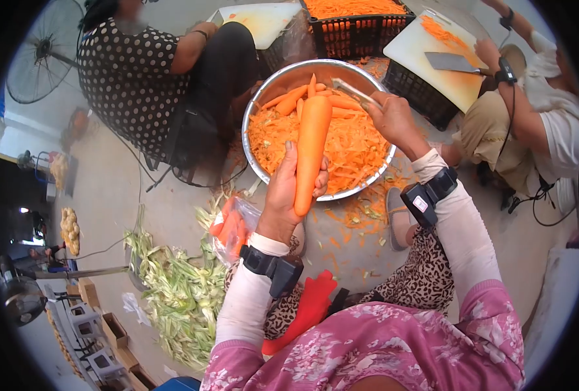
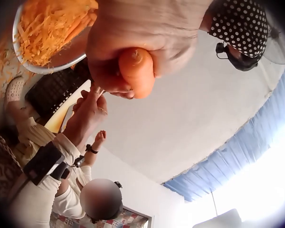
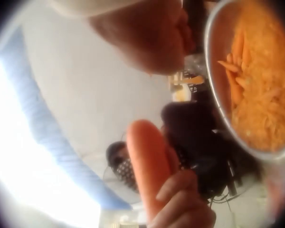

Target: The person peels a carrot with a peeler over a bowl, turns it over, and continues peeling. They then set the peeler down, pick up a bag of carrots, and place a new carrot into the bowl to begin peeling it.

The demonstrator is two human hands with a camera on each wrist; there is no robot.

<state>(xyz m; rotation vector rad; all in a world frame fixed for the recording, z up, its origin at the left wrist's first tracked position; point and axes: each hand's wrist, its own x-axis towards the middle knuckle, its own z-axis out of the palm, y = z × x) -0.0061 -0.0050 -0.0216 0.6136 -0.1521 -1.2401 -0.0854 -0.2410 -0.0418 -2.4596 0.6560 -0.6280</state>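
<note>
In the head view my left hand [image 1: 278,195] grips a large orange carrot [image 1: 314,140] by its lower part, its other end tilted up over the metal basin [image 1: 283,79]. The carrot's blunt end [image 2: 138,73] pokes out of the fist in the left wrist view. My right hand [image 1: 397,120] holds a slim, light-coloured peeler [image 1: 354,91] just right of the carrot's upper end, apart from it. The basin holds a heap of carrot shavings [image 1: 354,153] and several whole carrots [image 1: 291,101]. The right wrist view is blurred and hides the peeler.
A black crate [image 1: 361,29] of shredded carrot stands beyond the basin. At right a cutting board [image 1: 403,49] bears a cleaver [image 1: 452,62]. People sit on both sides. A bag of carrots [image 1: 234,228] and corn husks [image 1: 185,300] lie at left.
</note>
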